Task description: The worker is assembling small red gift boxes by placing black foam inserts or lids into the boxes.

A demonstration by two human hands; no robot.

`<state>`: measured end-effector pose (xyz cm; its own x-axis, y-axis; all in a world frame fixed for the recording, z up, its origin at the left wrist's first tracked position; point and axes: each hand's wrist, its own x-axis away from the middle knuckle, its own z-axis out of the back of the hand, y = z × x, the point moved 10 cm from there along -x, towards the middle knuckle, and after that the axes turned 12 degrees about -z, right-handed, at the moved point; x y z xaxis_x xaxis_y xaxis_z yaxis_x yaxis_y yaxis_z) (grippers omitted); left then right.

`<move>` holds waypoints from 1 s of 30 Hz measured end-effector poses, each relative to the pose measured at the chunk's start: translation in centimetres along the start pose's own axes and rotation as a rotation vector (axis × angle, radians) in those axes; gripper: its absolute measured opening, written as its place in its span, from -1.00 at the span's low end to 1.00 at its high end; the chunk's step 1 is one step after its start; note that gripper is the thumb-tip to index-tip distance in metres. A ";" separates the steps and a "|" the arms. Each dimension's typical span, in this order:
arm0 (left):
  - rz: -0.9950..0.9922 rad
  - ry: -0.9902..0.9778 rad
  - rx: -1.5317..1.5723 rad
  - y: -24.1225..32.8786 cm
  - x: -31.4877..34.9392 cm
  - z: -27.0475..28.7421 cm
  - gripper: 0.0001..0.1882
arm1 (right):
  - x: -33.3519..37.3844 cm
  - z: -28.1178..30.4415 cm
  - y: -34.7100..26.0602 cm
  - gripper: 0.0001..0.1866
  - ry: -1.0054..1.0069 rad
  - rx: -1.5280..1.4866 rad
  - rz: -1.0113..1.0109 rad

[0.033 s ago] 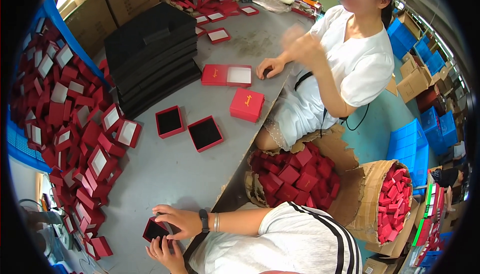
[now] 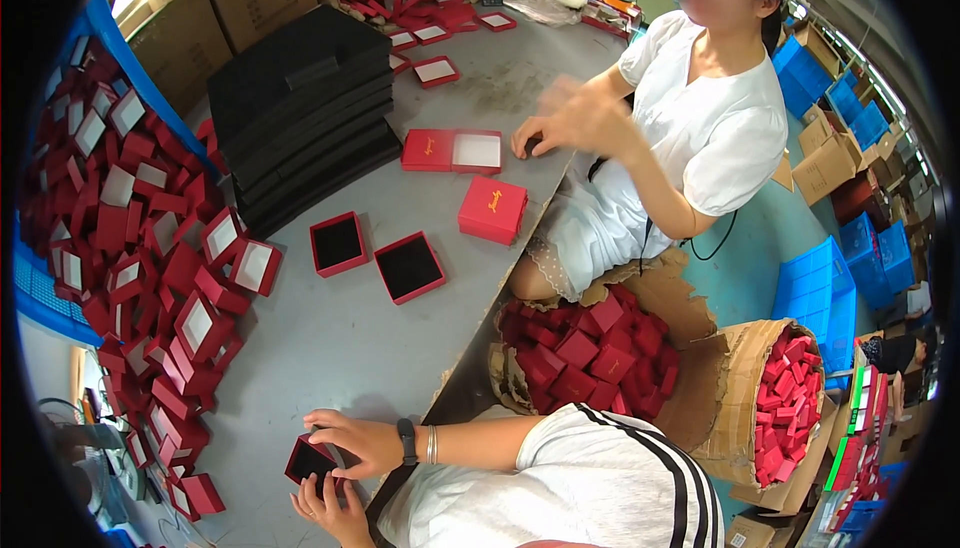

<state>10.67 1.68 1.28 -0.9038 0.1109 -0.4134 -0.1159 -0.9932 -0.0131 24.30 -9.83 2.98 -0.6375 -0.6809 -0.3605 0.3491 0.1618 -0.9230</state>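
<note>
At the lower left of the table sits a small open red box [image 2: 297,461] with a black lining inside. My right hand [image 2: 365,445], with a dark watch and bracelets on its wrist, grips its upper and right side. From below, my left hand [image 2: 335,510] curls its fingers over the near edge of the same box and into the black lining. Further up the table lie two more open red boxes with black linings, one on the left [image 2: 340,245] and one on the right [image 2: 411,268]. Beyond them is a closed red box [image 2: 492,211].
A stack of black foam sheets [image 2: 300,108] stands at the back. Red boxes [image 2: 165,248] are heaped along the left. A red box with a white-lined part [image 2: 450,151] lies near a co-worker's hand [image 2: 538,138] on a dark piece. Cardboard drums [image 2: 735,398] of red boxes stand right.
The co-worker's raised, blurred hand has moved left and lower over the table. My own hands and the box in them stay where they were.
</note>
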 end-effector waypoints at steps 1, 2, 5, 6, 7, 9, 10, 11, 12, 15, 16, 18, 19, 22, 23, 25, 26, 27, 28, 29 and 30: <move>-0.058 0.004 -0.064 0.6 -0.3 0.3 -0.44 | -0.1 -0.2 0.3 -0.26 -0.008 -0.020 -0.002; -0.060 0.003 -0.060 0.7 -0.4 0.3 -0.44 | -0.1 -0.2 0.3 -0.26 -0.005 -0.017 -0.006; 0.003 0.030 -0.026 0.9 -0.8 0.9 -0.46 | -0.2 -0.5 0.4 -0.22 -0.046 -0.019 -0.002; 0.063 0.066 0.030 0.8 -1.2 1.4 -0.49 | -0.3 -0.7 0.9 -0.21 -0.055 -0.023 -0.044; 0.124 0.101 0.085 0.5 -1.3 1.7 -0.52 | -0.3 -0.8 1.3 -0.20 -0.063 -0.027 -0.086; 0.128 0.014 0.078 0.0 -0.8 0.5 -0.51 | -0.4 -0.8 1.2 -0.21 -0.087 -0.030 -0.113; 0.133 -0.073 0.069 -0.3 -0.5 -0.5 -0.50 | -0.4 -1.0 1.3 -0.22 -0.113 -0.035 -0.139; 0.129 -0.073 0.073 -0.5 -0.5 -0.7 -0.50 | -0.3 -1.0 1.3 -0.22 -0.108 -0.032 -0.141; 0.091 -0.102 0.039 -0.4 -0.6 -0.9 -0.48 | -0.3 -0.9 1.4 -0.24 -0.099 -0.025 -0.147; 0.064 -0.088 -0.006 -0.1 -0.5 -0.6 -0.45 | -0.5 -1.0 1.2 -0.29 -0.077 -0.002 -0.148; 0.071 -0.046 -0.017 0.0 -0.5 0.0 -0.45 | -0.7 -1.0 1.1 -0.31 -0.062 0.016 -0.143; 0.113 -0.013 0.036 0.3 -1.5 0.3 -0.47 | -0.7 -0.4 1.1 -0.32 -0.036 0.032 -0.159; 0.160 0.018 0.084 0.1 -1.8 0.4 -0.48 | -0.7 0.0 1.2 -0.33 -0.016 0.042 -0.170; 0.084 -0.029 -0.006 0.1 -1.2 0.1 -0.48 | -0.9 -0.7 1.0 -0.34 -0.016 0.094 -0.132; 0.083 -0.028 -0.005 0.1 -1.3 0.1 -0.48 | -1.0 -0.7 1.0 -0.34 -0.016 0.096 -0.133; 0.075 -0.038 0.000 0.1 -1.4 -0.1 -0.48 | -1.0 -0.7 0.9 -0.35 -0.011 0.131 -0.121; 0.075 -0.037 0.000 0.1 -1.4 -0.1 -0.48 | -1.0 -0.7 0.9 -0.35 -0.011 0.133 -0.121; 0.081 -0.053 0.010 0.0 -1.4 -0.2 -0.49 | -1.1 -0.8 0.9 -0.36 -0.014 0.141 -0.116; 0.087 -0.069 0.020 -0.1 -1.3 -0.4 -0.49 | -1.1 -0.8 0.9 -0.36 -0.017 0.150 -0.112; 0.089 -0.067 0.019 -0.1 -1.3 -0.5 -0.49 | -1.1 -0.9 0.8 -0.36 -0.019 0.151 -0.110; 0.099 -0.059 0.026 -0.2 -1.2 -0.5 -0.50 | -1.0 -0.9 0.8 -0.36 -0.018 0.158 -0.115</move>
<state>11.98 1.75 1.32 -0.9340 0.0153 -0.3570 -0.0352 -0.9982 0.0492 24.62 -8.33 2.49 -0.6672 -0.7016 -0.2503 0.3793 -0.0308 -0.9248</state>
